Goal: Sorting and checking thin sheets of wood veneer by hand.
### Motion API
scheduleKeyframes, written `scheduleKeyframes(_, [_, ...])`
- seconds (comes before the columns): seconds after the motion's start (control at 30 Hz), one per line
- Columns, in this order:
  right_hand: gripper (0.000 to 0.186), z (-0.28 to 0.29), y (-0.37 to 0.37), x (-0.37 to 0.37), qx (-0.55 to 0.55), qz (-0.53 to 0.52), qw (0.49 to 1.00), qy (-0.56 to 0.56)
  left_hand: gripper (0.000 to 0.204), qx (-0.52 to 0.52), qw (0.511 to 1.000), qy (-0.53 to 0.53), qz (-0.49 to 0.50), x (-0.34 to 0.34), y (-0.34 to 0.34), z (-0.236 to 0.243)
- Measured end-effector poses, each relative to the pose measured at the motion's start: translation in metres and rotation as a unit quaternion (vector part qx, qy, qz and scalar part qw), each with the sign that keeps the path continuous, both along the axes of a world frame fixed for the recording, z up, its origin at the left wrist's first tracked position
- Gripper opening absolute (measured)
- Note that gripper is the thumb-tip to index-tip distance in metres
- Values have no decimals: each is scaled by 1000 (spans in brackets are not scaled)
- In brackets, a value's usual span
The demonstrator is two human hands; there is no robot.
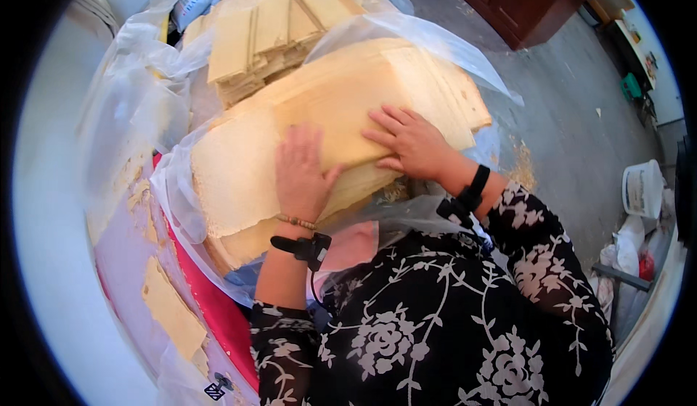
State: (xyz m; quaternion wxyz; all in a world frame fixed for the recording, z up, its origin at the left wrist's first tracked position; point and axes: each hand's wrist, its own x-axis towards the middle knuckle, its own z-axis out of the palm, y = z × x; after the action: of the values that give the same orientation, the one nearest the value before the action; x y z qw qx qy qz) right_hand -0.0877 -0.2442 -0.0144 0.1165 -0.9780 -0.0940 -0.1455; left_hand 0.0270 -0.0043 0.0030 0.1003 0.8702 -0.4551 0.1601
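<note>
The top sheet [341, 112], a thin yellowish one darker than those around it, lies under and between the fingers of both hands, and reaches away from the body beyond the fingertips. The pile of sheets [232, 188] beneath it has its long axis on a slant, running from nearer the body on the left hand's outer side to farther off past the right hand's fingers.

The left hand [301, 174] lies flat and a little blurred, its fingers close together and pointing away from the body, the thumb out toward the right hand. The right hand [415, 145] has its fingers spread, pointing across toward the left; its thumb is the nearer of the two to the sheet's near edge. I cannot tell whether that thumb pinches the edge or only rests by it.

Beyond the fingertips sits a second pile [268, 32], with clear plastic film [457, 47] past the right fingers. Left of the left fingers, nearer the body, a loose piece [174, 308] lies on the counter [120, 243].
</note>
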Motion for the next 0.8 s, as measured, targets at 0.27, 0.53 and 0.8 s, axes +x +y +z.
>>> scheduleKeyframes(0.27, [56, 10, -8, 8, 14, 21, 1000, 8, 68, 105, 991, 43, -64, 8, -6, -26])
scheduleKeyframes(0.53, [26, 29, -42, -37, 409, -54, 879, 239, 32, -21, 908, 407, -92, 7, 66, 30])
scheduleKeyframes(0.8, [26, -5, -30, 7, 508, -160, 837, 127, 28, -329, 720, 582, 188, 14, 67, -40])
